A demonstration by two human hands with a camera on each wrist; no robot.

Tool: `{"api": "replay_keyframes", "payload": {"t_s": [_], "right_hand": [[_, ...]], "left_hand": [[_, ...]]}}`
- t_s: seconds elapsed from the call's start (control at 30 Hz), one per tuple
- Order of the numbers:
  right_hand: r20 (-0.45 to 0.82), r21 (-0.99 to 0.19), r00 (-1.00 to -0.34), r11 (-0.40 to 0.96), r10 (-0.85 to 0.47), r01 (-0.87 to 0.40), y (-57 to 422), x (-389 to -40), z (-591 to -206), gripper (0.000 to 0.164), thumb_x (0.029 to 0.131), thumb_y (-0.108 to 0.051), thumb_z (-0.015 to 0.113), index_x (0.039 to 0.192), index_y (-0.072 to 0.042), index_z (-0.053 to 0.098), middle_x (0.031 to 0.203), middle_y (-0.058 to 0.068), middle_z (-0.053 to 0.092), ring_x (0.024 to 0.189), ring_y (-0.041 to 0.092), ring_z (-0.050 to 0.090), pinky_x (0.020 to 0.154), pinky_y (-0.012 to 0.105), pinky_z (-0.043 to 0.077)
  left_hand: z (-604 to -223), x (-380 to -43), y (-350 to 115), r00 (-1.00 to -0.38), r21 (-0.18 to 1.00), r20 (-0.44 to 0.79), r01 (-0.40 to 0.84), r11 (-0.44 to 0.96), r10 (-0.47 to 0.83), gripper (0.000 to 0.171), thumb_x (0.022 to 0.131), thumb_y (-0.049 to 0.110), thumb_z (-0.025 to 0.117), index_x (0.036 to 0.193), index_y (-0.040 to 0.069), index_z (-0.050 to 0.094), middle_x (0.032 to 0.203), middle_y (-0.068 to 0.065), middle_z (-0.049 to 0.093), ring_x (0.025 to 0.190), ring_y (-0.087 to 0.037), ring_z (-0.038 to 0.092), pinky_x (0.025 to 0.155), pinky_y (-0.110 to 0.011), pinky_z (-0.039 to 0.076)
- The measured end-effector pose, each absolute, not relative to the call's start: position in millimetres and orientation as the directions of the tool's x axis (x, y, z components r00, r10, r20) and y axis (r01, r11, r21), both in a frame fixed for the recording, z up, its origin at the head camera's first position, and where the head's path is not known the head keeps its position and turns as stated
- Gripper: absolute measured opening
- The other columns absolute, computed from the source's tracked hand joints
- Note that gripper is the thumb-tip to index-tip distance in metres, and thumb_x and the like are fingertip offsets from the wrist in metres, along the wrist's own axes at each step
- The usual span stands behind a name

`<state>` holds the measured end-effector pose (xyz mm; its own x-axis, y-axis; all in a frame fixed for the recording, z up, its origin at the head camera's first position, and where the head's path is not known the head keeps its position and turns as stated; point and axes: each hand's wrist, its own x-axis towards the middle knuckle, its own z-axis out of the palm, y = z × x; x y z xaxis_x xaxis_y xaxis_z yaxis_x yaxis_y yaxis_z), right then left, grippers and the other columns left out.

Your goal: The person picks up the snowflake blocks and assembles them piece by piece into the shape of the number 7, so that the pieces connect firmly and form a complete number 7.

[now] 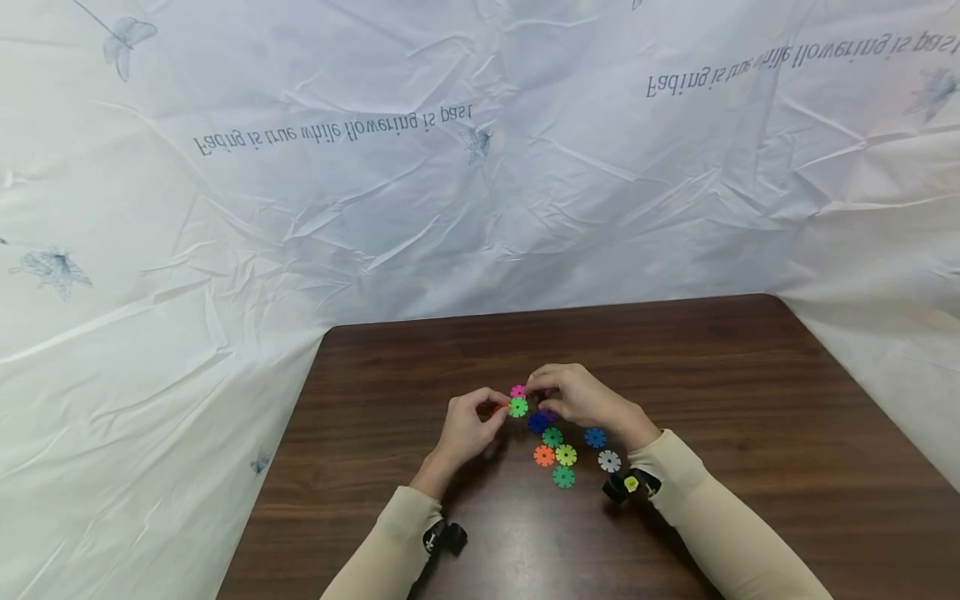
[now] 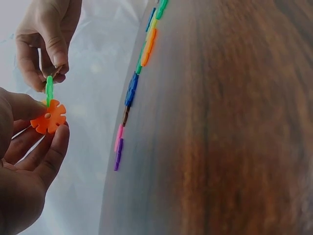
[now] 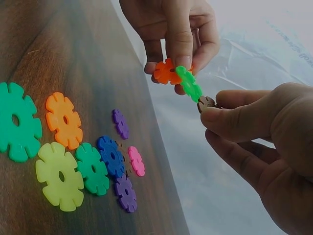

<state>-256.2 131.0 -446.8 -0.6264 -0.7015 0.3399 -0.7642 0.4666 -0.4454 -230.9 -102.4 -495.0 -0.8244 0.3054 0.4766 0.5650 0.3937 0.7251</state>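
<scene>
Above the table, my left hand [image 1: 467, 429] pinches an orange notched plastic disc [image 2: 49, 120] between thumb and fingers. A bright green notched disc [image 3: 189, 83] is joined edgewise to the orange one. My right hand [image 1: 588, 398] pinches a small brown notched disc [image 3: 205, 103], its edge against the green disc's far rim. Whether the brown disc is slotted in or only touching, I cannot tell. Below the hands lie loose discs: a pink one [image 1: 517, 390], a dark blue one [image 1: 537, 422] and purple ones [image 3: 125, 194], partly behind the right hand in the head view.
Nearer on the brown wooden table [image 1: 360, 467] lie more discs: green [image 1: 552, 437], orange [image 1: 543, 455], yellow [image 1: 566, 455], another green [image 1: 564, 477], blue [image 1: 596, 437] and white [image 1: 609, 461]. A pale printed sheet [image 1: 375, 208] hangs behind the table's far edge.
</scene>
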Motion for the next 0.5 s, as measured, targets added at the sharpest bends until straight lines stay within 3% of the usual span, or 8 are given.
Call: {"api": "replay_keyframes", "payload": {"t_s": [0.5], "right_hand": [[0.359, -0.479, -0.617, 0.430, -0.700, -0.766, 130.2, -254.3, -447.1, 0.031, 0.084, 0.002, 0.072, 0.111, -0.012, 0.073, 0.110, 0.001, 0.070, 0.098, 0.016, 0.067, 0.079, 0.031, 0.057]], "left_hand": [[-493.7, -229.6, -102.1, -0.811, 0.715, 0.498, 0.585, 0.383, 0.308, 0.004, 0.088, 0.007, 0.070, 0.092, 0.008, 0.072, 0.087, -0.004, 0.074, 0.072, -0.009, 0.068, 0.064, -0.022, 0.056]]}}
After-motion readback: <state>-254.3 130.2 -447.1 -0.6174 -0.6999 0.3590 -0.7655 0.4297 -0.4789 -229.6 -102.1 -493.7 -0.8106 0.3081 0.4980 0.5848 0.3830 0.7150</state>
